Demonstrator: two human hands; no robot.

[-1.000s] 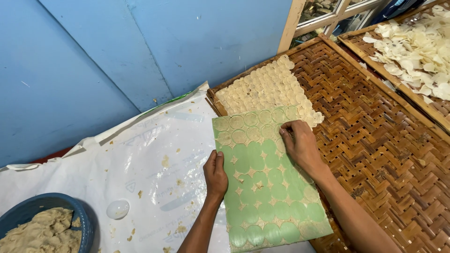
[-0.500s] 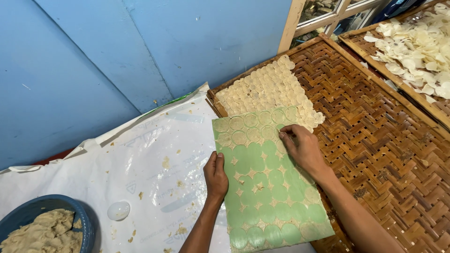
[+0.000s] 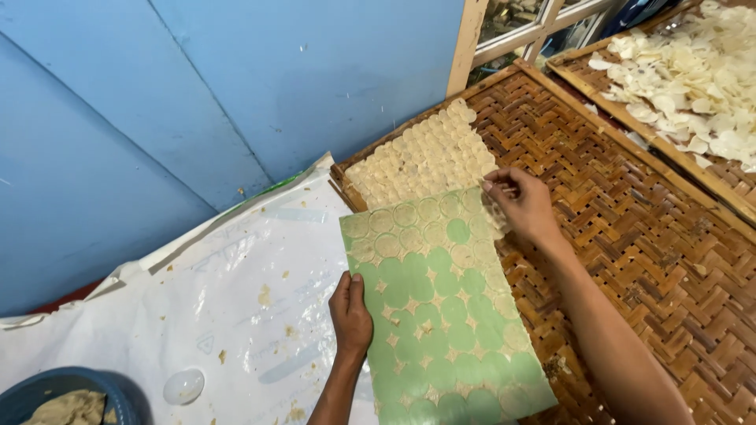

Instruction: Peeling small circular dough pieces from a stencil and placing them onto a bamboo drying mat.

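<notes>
A green plastic sheet [image 3: 441,315] patterned with round dough discs lies partly on the woven bamboo tray [image 3: 630,212], overlapping the white plastic cover [image 3: 197,299]. The left hand [image 3: 350,311] grips its left edge. The right hand [image 3: 524,205] pinches its top right corner, beside laid-out pale raw crackers [image 3: 421,161].

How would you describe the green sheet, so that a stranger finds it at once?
Start at the woven bamboo tray below the blue wall. At its left edge, the green sheet lies under both hands. Unlike the white plastic sheet beside it, it carries rows of round pale discs.
</notes>
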